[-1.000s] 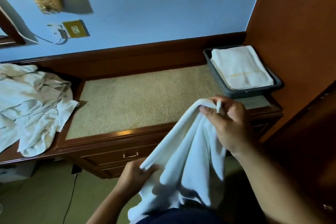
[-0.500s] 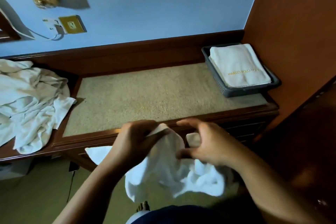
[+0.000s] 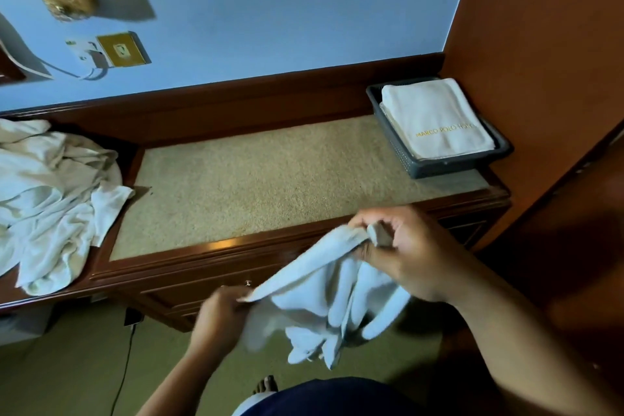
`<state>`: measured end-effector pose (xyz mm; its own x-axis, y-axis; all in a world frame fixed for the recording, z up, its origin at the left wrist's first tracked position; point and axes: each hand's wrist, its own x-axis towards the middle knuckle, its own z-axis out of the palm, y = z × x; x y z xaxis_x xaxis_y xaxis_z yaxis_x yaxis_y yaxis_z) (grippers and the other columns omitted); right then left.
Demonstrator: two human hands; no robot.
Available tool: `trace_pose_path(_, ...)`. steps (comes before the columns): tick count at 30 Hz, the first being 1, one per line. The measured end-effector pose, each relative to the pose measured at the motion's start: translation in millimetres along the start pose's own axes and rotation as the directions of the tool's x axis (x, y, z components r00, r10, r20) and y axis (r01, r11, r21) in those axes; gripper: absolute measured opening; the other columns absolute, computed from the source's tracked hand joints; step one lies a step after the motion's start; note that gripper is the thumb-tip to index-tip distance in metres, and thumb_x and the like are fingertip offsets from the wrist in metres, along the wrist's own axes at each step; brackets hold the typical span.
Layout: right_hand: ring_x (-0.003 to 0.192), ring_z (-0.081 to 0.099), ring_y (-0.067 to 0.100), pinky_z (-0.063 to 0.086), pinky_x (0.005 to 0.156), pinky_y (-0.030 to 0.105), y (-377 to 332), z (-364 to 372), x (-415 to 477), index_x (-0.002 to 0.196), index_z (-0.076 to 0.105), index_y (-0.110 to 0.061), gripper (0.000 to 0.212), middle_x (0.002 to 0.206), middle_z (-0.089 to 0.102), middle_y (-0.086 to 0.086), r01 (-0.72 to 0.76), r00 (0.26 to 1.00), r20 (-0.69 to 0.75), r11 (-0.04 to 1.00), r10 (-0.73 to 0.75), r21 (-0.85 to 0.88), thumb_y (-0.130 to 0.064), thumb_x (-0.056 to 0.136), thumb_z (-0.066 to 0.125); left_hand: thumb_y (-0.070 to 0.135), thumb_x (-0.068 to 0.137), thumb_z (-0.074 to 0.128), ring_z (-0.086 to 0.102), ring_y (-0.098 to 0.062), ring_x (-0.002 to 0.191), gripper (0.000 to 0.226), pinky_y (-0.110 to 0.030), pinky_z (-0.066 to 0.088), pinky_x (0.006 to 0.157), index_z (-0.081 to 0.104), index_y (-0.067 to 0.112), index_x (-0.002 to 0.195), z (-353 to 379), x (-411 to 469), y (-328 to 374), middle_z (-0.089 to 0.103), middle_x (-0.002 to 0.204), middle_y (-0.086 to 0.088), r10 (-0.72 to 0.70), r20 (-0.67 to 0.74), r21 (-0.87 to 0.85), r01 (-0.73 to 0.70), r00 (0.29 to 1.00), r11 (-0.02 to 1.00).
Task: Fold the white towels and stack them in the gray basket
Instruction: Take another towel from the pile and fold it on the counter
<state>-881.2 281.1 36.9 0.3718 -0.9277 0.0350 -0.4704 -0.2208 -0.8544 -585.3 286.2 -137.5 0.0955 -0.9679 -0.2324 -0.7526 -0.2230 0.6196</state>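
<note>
A crumpled white towel (image 3: 332, 300) hangs in the air in front of the dresser's front edge. My right hand (image 3: 403, 252) pinches one corner of it up high. Lower and to the left, my left hand (image 3: 221, 319) grips another part of its edge, so a band of cloth stretches between them. The gray basket (image 3: 435, 167) stands at the dresser's far right with folded white towels (image 3: 435, 118) stacked inside; the top one bears gold lettering. A heap of unfolded white towels (image 3: 50, 203) lies at the far left.
The wooden dresser (image 3: 270, 253) has a beige carpeted top (image 3: 270, 179) between the heap and the basket. A brown wooden wall (image 3: 540, 44) rises right of the basket. A socket and cable (image 3: 114, 52) sit on the blue wall. A black cord (image 3: 126, 358) runs down to the floor.
The hands were close together bunching the towel half a second ago. They have now drawn apart, the right up and to the right, the left down, stretching an edge.
</note>
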Motion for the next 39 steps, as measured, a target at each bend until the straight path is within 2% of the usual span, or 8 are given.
trace_pose_path(2, 0.072, 0.067, 0.022, 0.053, 0.064, 0.040, -5.8, -3.4, -2.7, 0.086, 0.071, -0.027, 0.003, 0.079, 0.071, 0.002, -0.131, 0.913, 0.369, 0.982, 0.172, -0.134, -0.027, 0.087, 0.074, 0.002, 0.090, 0.061, 0.071, -0.018, 0.076, 0.033, -0.041, 0.061, 0.066, 0.073, 0.032, 0.094, -18.5, 9.2, 1.6, 0.074, 0.089, 0.002, -0.189, -0.263, -0.242, 0.125, 0.946, 0.962)
trace_pose_path(4, 0.078, 0.069, 0.011, 0.055, 0.072, 0.032, -11.3, 2.0, -3.7, 0.089, 0.073, -0.027, 0.012, 0.087, 0.073, -0.002, -0.150, 0.797, 0.558, 0.971, 0.231, -0.188, -0.036, 0.084, 0.078, 0.000, 0.090, 0.055, 0.071, -0.022, 0.082, 0.034, -0.039, 0.059, 0.062, 0.074, 0.027, 0.100, -43.7, 15.5, 17.4, 0.074, 0.091, 0.000, -0.248, -0.424, -0.416, 0.056, 0.871, 0.908)
trace_pose_path(8, 0.069, 0.058, 0.004, 0.048, 0.068, 0.032, -6.7, 18.0, 3.8, 0.083, 0.067, -0.026, 0.034, 0.074, 0.066, -0.007, -0.125, 0.941, 0.303, 0.986, 0.153, -0.111, -0.057, 0.076, 0.078, -0.002, 0.097, 0.049, 0.063, -0.007, 0.116, 0.038, -0.029, 0.058, 0.085, 0.074, 0.027, 0.104, -78.9, 12.9, 69.4, 0.069, 0.120, 0.011, 0.093, -0.478, -0.418, -0.320, 0.873, 0.850)
trace_pose_path(12, 0.064, 0.039, 0.020, 0.031, 0.060, 0.041, -2.5, 16.6, 5.6, 0.080, 0.057, -0.018, 0.022, 0.068, 0.044, 0.003, -0.103, 0.990, 0.127, 0.950, 0.068, 0.293, -0.038, 0.076, 0.067, -0.005, 0.095, 0.046, 0.059, -0.014, 0.127, 0.026, -0.035, 0.054, 0.099, 0.068, 0.008, 0.101, -63.6, -13.4, 108.4, 0.067, 0.130, 0.006, 0.535, -0.278, -0.416, -0.602, 0.798, 0.681)
trace_pose_path(21, 0.075, 0.058, 0.012, 0.045, 0.070, 0.021, -6.0, 4.3, -11.2, 0.088, 0.063, -0.016, 0.004, 0.081, 0.063, 0.005, 0.166, 0.986, -0.055, 0.958, -0.157, 0.236, -0.014, 0.088, 0.067, -0.017, 0.081, 0.043, 0.063, -0.032, 0.094, 0.025, -0.036, 0.050, 0.086, 0.060, -0.001, 0.087, -41.5, -57.4, 129.1, 0.066, 0.094, -0.015, 0.575, -0.217, -0.701, -0.536, 0.788, 0.470)
trace_pose_path(31, 0.086, 0.066, 0.014, 0.049, 0.076, 0.022, -4.1, 9.2, -3.1, 0.080, 0.071, -0.022, 0.012, 0.088, 0.066, -0.005, 0.220, 0.970, -0.125, 0.972, -0.209, 0.082, -0.026, 0.082, 0.081, -0.027, 0.055, 0.035, 0.063, -0.031, 0.079, 0.037, -0.033, 0.049, 0.072, 0.052, 0.006, 0.057, -47.0, -63.5, 138.1, 0.064, 0.081, -0.010, 0.741, -0.226, -0.576, -0.700, 0.633, 0.422)
trace_pose_path(35, 0.097, 0.068, 0.021, 0.054, 0.071, 0.036, -2.9, 11.1, 0.0, 0.079, 0.071, -0.023, 0.012, 0.107, 0.070, -0.006, 0.184, 0.981, -0.099, 0.964, -0.167, 0.191, -0.031, 0.078, 0.080, -0.032, 0.060, 0.039, 0.063, -0.024, 0.076, 0.043, -0.028, 0.046, 0.070, 0.052, 0.009, 0.055, -52.0, -62.1, 137.9, 0.064, 0.080, -0.004, 0.790, -0.182, -0.489, -0.751, 0.586, 0.444)
trace_pose_path(39, 0.086, 0.069, 0.016, 0.048, 0.075, 0.026, -0.6, 13.5, 0.6, 0.075, 0.069, -0.026, 0.013, 0.092, 0.075, -0.001, 0.196, 0.977, -0.130, 0.955, -0.170, 0.222, -0.028, 0.076, 0.081, -0.022, 0.073, 0.050, 0.064, -0.018, 0.082, 0.038, -0.024, 0.045, 0.072, 0.055, 0.011, 0.056, -50.1, -60.7, 138.9, 0.066, 0.082, -0.003, 0.801, -0.233, -0.374, -0.812, 0.551, 0.449)
